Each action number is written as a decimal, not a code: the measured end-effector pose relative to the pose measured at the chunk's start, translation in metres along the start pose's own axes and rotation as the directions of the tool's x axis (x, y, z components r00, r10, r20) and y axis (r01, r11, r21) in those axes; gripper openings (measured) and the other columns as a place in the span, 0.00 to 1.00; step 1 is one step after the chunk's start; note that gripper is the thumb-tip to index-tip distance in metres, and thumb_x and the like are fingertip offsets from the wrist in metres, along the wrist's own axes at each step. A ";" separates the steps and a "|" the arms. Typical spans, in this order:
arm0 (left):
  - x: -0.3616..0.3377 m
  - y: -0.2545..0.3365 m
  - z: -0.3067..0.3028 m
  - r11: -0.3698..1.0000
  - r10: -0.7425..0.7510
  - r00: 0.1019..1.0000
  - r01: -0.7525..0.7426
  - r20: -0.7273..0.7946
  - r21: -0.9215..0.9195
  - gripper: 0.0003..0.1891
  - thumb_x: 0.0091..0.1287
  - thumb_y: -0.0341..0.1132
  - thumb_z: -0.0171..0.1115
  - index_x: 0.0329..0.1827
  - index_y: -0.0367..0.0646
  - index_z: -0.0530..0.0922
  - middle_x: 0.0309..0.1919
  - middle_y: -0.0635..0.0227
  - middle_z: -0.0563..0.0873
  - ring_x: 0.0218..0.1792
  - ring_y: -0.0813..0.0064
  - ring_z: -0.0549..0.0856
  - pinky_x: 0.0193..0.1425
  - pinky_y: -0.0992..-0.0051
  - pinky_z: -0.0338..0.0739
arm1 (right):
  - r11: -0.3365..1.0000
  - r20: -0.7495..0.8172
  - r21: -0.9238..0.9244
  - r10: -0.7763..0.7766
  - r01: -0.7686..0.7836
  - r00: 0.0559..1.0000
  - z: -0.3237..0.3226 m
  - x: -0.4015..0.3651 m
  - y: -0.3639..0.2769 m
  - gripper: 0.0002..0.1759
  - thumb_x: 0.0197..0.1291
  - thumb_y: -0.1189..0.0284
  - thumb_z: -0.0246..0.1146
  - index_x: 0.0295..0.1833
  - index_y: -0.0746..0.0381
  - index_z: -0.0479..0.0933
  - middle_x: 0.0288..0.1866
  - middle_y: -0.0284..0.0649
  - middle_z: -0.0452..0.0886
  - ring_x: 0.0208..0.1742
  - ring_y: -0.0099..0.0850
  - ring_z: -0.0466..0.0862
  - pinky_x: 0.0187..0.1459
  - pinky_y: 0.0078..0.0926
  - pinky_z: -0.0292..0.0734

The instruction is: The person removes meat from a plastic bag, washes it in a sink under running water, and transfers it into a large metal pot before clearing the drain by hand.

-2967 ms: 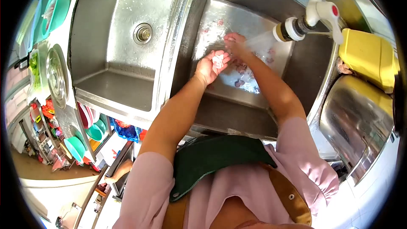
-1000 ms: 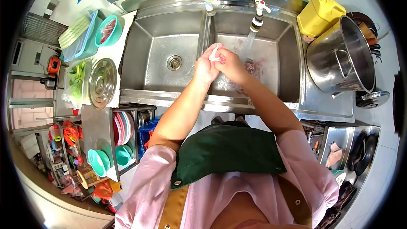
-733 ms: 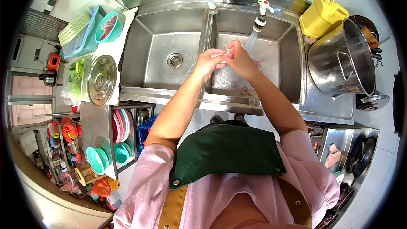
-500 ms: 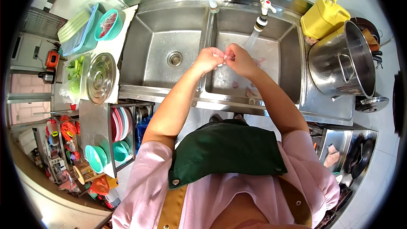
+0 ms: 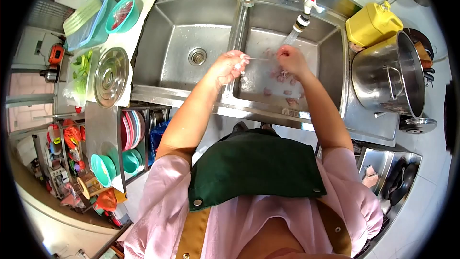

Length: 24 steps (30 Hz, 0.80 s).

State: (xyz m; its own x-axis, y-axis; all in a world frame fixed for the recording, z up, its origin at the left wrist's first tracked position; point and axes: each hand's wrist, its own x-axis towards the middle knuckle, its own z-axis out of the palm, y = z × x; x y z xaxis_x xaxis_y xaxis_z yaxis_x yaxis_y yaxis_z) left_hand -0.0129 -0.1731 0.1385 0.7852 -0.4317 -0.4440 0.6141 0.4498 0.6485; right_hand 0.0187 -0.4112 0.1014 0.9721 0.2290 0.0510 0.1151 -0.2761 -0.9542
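Observation:
My left hand is closed above the divider between two steel basins, with a thin pale strand stretched from its fingertips toward the right. Over the right basin, my right hand is closed close to the strand's far end; what it pinches is too small to make out. Water runs from a white tap just behind my right hand. Several small pinkish pieces lie on the basin floor below my hands.
The left basin has a drain. A large steel pot and a yellow jug stand right. On the left are a glass lid, a turquoise bowl with reddish contents and green vegetables.
My hands were together and have moved apart, left hand to the left and right hand to the right. A thin strand now shows between them. The camera view has shifted slightly.

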 end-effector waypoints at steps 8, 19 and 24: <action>-0.151 0.034 -0.076 0.939 0.342 0.904 -0.337 -0.255 0.066 0.05 0.54 0.22 0.49 0.30 0.38 0.73 0.29 0.62 0.79 0.22 0.82 0.74 0.21 0.87 0.66 | 0.737 -0.192 0.502 0.605 -0.452 0.773 -0.086 -0.033 0.061 0.04 0.52 0.69 0.56 0.33 0.57 0.72 0.19 0.25 0.67 0.15 0.14 0.61 0.15 0.10 0.53; -0.368 -0.085 -0.297 0.968 0.249 0.209 -0.065 -0.946 0.241 0.04 0.59 0.34 0.51 0.30 0.46 0.73 0.22 0.74 0.76 0.23 0.84 0.72 0.28 0.82 0.65 | 0.624 -0.084 0.511 0.721 -0.591 0.688 -0.127 -0.066 0.117 0.07 0.57 0.64 0.53 0.33 0.56 0.70 0.21 0.27 0.70 0.19 0.18 0.65 0.19 0.14 0.60; -0.413 -0.175 -0.407 0.475 0.239 0.470 0.707 -0.850 0.524 0.10 0.51 0.35 0.56 0.33 0.39 0.75 0.25 0.63 0.79 0.27 0.69 0.79 0.33 0.69 0.76 | 0.842 -0.333 0.340 0.524 -0.418 0.784 -0.119 -0.057 0.026 0.07 0.56 0.69 0.55 0.39 0.59 0.73 0.26 0.26 0.73 0.24 0.15 0.69 0.24 0.11 0.62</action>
State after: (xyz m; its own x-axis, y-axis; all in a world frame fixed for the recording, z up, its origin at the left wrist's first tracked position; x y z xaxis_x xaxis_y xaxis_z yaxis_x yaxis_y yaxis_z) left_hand -0.4121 0.2446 -0.0435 0.5835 0.5693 -0.5792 0.8047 -0.5015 0.3178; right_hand -0.0090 -0.5425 0.1088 0.8906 -0.2760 -0.3616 -0.3791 -0.0110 -0.9253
